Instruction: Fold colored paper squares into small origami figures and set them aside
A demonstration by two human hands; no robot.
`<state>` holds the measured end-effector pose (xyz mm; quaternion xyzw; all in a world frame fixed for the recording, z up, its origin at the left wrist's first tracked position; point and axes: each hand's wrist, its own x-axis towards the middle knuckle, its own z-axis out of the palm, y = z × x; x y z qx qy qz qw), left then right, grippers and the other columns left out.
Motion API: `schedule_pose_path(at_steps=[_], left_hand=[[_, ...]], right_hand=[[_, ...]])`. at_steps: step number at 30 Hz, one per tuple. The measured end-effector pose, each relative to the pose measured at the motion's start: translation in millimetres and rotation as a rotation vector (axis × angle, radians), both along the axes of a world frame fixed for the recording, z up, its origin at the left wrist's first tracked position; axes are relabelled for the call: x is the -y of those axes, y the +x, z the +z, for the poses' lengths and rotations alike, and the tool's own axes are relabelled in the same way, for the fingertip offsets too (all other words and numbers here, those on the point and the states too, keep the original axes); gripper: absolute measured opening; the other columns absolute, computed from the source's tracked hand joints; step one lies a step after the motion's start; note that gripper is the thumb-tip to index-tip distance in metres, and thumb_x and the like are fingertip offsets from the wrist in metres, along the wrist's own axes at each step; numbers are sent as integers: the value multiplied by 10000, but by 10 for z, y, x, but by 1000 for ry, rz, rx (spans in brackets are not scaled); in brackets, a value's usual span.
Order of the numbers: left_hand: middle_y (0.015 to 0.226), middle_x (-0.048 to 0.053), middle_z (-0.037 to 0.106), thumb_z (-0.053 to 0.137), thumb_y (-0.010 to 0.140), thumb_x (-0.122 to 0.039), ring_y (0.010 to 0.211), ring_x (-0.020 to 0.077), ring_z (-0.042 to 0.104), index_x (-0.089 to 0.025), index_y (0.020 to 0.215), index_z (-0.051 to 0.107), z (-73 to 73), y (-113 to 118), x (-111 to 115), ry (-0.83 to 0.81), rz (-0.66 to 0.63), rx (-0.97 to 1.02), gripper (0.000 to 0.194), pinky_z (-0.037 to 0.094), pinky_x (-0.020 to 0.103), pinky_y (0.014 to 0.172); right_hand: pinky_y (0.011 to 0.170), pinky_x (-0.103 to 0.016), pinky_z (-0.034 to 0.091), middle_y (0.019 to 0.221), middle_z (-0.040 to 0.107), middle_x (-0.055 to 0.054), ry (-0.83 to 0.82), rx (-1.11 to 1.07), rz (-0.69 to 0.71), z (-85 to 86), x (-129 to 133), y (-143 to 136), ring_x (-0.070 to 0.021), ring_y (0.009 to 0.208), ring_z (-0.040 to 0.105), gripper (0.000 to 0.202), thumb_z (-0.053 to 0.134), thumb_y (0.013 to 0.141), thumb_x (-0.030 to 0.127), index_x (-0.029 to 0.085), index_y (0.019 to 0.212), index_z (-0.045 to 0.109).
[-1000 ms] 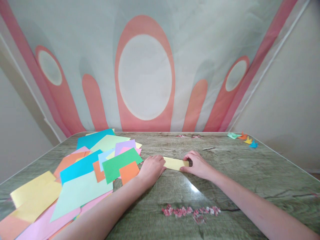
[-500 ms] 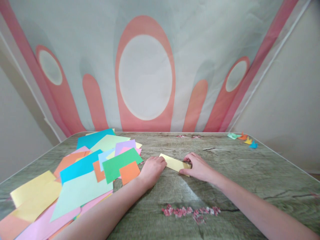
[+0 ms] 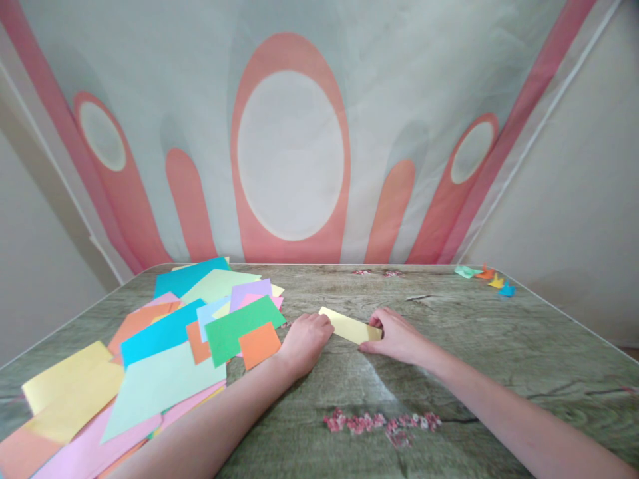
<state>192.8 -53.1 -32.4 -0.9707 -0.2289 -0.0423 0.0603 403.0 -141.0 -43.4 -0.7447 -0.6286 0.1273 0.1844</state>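
A narrow pale yellow paper strip (image 3: 349, 326) lies slanted on the wood-patterned table, between my two hands. My left hand (image 3: 308, 338) is closed at the strip's left end, its fingers bent over the edge. At the right end my right hand (image 3: 392, 332) grips the paper between thumb and fingers. The thumb is at the near corner and the fingers curl at the far one.
Coloured paper sheets, among them a green one (image 3: 244, 327) and an orange square (image 3: 259, 344), overlap across the table's left side. Small folded paper figures (image 3: 496, 281) stand at the back right corner. A printed cloth (image 3: 289, 249) hangs behind the table (image 3: 449, 319).
My right thumb and fingers have shifted slightly at the strip's right end. My left hand and the strip look almost the same.
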Motion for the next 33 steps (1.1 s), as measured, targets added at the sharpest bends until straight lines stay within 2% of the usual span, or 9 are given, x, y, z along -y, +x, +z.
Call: schedule_pose_path(at_steps=[6, 10, 21, 24, 29, 33], left_hand=[[875, 60, 573, 409, 874, -150, 827, 200, 534, -187, 919, 595, -16, 4, -10, 8, -13, 10, 194, 407, 323, 735], [873, 57, 574, 405, 879, -156, 827, 197, 535, -188, 912, 593, -33, 0, -22, 9, -13, 26, 194, 406, 320, 732], [860, 44, 578, 443, 865, -167, 819, 197, 543, -191, 884, 593, -94, 2, -67, 11, -18, 62, 153, 418, 317, 725], [871, 45, 580, 434, 871, -176, 820, 192, 548, -195, 901, 591, -93, -4, -67, -1, -16, 78, 162, 424, 313, 731], [1077, 53, 555, 408, 875, -161, 911, 187, 561, -221, 1080, 536, -64, -12, -43, -34, -9, 162, 249, 441, 304, 772], [1270, 59, 447, 421, 855, -150, 1004, 193, 551, -245, 1225, 423, -57, -14, -23, -90, -5, 238, 382, 451, 315, 841]], right_hand=[[579, -241, 337, 807, 588, -3, -83, -6, -50, 0, -9, 37, -158, 703, 536, 452, 700, 561, 514, 209, 869, 570], [556, -232, 323, 794, 588, 4, -90, -31, -35, -5, -15, 36, -150, 686, 531, 420, 696, 565, 498, 211, 846, 575], [640, -259, 364, 832, 591, -7, 66, -71, 50, -5, 2, -18, -165, 744, 528, 359, 724, 570, 343, 201, 872, 592], [667, -270, 385, 850, 592, -12, 144, -123, 77, -29, -4, -39, -165, 763, 530, 314, 692, 623, 276, 193, 906, 586], [644, -257, 426, 835, 585, -6, 208, -281, 130, -47, -5, -82, -123, 666, 533, 233, 564, 724, 140, 186, 952, 566], [671, -271, 449, 860, 567, -13, 298, -244, 160, 24, 40, -155, -122, 671, 543, 223, 567, 717, 100, 187, 923, 565]])
